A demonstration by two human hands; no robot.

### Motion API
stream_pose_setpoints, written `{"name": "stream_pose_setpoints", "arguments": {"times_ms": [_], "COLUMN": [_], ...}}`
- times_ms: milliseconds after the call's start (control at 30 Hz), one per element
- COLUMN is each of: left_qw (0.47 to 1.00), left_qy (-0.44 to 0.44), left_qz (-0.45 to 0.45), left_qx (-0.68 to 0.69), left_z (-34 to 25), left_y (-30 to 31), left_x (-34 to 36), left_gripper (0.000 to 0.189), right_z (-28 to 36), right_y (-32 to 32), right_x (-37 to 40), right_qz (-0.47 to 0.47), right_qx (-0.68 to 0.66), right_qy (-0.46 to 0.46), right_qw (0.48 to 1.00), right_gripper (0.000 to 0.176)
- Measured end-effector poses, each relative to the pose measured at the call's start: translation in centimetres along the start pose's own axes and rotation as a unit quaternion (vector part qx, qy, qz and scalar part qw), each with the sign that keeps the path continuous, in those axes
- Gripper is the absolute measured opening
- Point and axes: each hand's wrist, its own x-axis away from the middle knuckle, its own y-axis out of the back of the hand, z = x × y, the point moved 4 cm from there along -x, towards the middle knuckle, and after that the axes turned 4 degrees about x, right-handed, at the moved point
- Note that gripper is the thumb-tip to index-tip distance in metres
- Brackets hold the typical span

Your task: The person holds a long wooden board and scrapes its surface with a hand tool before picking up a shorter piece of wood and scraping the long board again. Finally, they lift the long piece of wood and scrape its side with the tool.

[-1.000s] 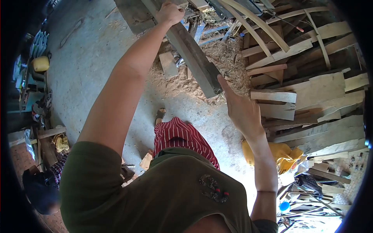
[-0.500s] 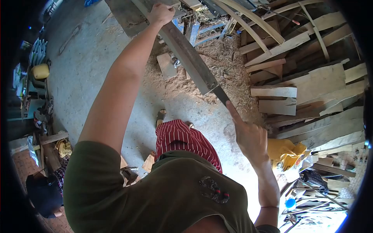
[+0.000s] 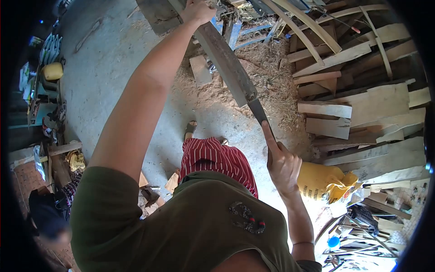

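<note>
My left hand (image 3: 198,12) reaches to the top of the view, its fingers curled over a long wooden beam (image 3: 226,61). The beam slants down to the right, its near end over the floor. My right hand (image 3: 283,167) is closed on the handle end of a dark flat-bladed tool (image 3: 257,111), index finger stretched along it. The tool's far part meets the beam's near end; how much lies behind or along the beam is hidden, and its exact kind cannot be made out.
Stacked planks and offcuts (image 3: 376,104) fill the right side. A yellow sack (image 3: 317,181) lies beside my right forearm. Wood shavings (image 3: 267,77) cover the floor under the beam. A person in dark clothing (image 3: 47,213) is at the lower left. A yellow jug (image 3: 53,71) stands far left.
My right hand has shifted left, closer to my body, still gripping the tool. The left hand stays on the beam. The whole view has slid a little, moving the surroundings rightward.
</note>
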Motion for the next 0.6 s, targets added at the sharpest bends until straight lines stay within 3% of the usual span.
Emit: {"name": "stream_pose_setpoints", "arguments": {"times_ms": [67, 133, 267, 333, 367, 433, 600], "left_qw": [1.000, 0.996, 0.994, 0.992, 0.999, 0.999, 0.997], "left_qy": [-0.012, -0.014, -0.069, -0.004, -0.002, -0.001, 0.020], "left_qz": [-0.008, -0.083, -0.080, -0.099, -0.012, -0.036, -0.047], "left_qx": [-0.008, -0.009, -0.016, 0.079, 0.034, 0.038, 0.060], "left_z": [0.8, 2.7, 3.3, 3.0, 2.9, 3.3, 2.9], "left_y": [-1.0, -2.5, -3.5, -2.3, -2.0, -2.1, -2.0], "left_x": [-0.6, -1.9, -2.4, -2.0, -2.3, -2.6, -1.6], "left_gripper": [0.050, 0.050, 0.048, 0.042, 0.048, 0.048, 0.049], "right_z": [0.1, 0.7, 1.0, 0.6, 0.3, -0.8, -2.4], "right_y": [-0.4, -0.5, -0.3, -0.6, -0.7, -1.4, 0.5], "right_x": [-0.2, -1.2, -1.6, -1.0, -0.4, 1.1, 0.0], "right_qz": [0.001, -0.009, 0.000, -0.020, 0.000, 0.069, 0.099], "right_qx": [0.035, 0.036, 0.026, 0.004, -0.055, -0.103, -0.232], "right_qy": [-0.023, -0.025, -0.037, -0.041, -0.055, -0.066, -0.097], "right_qw": [0.999, 0.999, 0.999, 0.999, 0.997, 0.990, 0.963], "right_gripper": [0.069, 0.068, 0.067, 0.063, 0.061, 0.055, 0.052]}}
